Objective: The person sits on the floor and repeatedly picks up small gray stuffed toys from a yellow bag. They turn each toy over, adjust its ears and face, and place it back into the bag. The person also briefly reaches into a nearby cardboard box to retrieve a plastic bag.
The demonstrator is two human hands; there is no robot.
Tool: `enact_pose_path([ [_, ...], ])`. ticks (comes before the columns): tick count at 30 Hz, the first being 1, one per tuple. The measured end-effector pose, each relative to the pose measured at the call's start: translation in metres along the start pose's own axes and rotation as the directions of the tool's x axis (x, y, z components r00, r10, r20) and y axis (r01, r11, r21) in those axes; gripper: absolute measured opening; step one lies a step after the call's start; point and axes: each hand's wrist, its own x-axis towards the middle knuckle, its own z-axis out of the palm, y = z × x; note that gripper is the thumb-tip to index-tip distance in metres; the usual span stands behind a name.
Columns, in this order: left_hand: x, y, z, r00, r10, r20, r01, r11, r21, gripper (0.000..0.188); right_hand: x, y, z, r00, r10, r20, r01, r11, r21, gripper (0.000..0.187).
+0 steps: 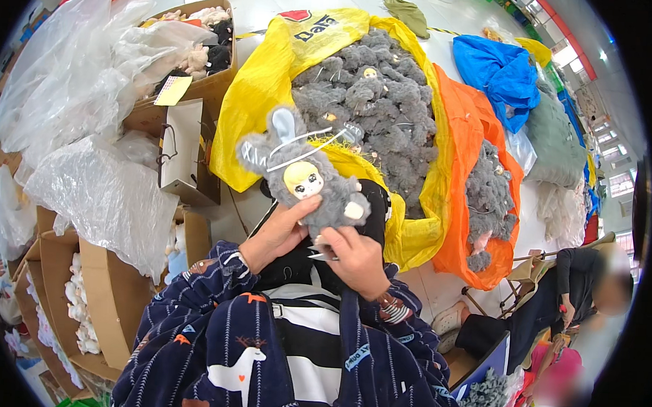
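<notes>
A grey plush bunny doll (341,197) with long ears, yellow hair and a pale face lies tilted above my lap. White elastic cords cross its head. My left hand (277,233) grips the doll at its lower side, the thumb pressed beneath the face. My right hand (358,260) is closed at the doll's lower end, with a small metal tool (324,257) poking out from the fingers; its exact kind is mostly hidden. Just beyond the doll stands a yellow woven sack (251,120), filled with similar grey plush dolls (378,89).
An orange sack (456,136) of grey plush stands right of the yellow one, with a blue bag (495,73) behind. Cardboard boxes (111,296) and clear plastic sheeting (101,194) crowd the left. At the lower right sit other people, one in dark clothes (581,276).
</notes>
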Motion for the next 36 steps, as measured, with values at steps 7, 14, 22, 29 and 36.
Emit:
enact_pose_path([
  [7, 0.012, -0.015, -0.008, 0.966, 0.260, 0.010, -0.253, 0.931, 0.263, 0.040, -0.009, -0.005, 0.017, 0.963, 0.267, -0.021, -0.258, 0.947, 0.190, 0.022],
  [14, 0.010, -0.004, -0.019, 0.975, 0.221, 0.022, -0.210, 0.882, 0.422, 0.044, -0.014, -0.014, 0.003, 0.906, 0.410, -0.101, -0.345, 0.857, 0.382, 0.026],
  [22, 0.014, 0.012, -0.016, 0.991, 0.120, -0.064, -0.096, 0.950, 0.298, 0.039, -0.014, 0.011, 0.006, 0.978, 0.199, -0.062, -0.183, 0.962, 0.203, 0.028],
  [29, 0.014, -0.001, -0.019, 0.905, 0.410, -0.116, -0.327, 0.841, 0.430, 0.049, -0.010, 0.016, 0.012, 0.601, 0.659, 0.452, -0.508, -0.122, 0.853, 0.011],
  [36, 0.031, 0.002, -0.022, 0.954, 0.301, 0.007, -0.243, 0.757, 0.607, 0.044, -0.021, 0.064, -0.007, 0.460, 0.879, 0.129, -0.584, 0.190, 0.789, 0.017],
])
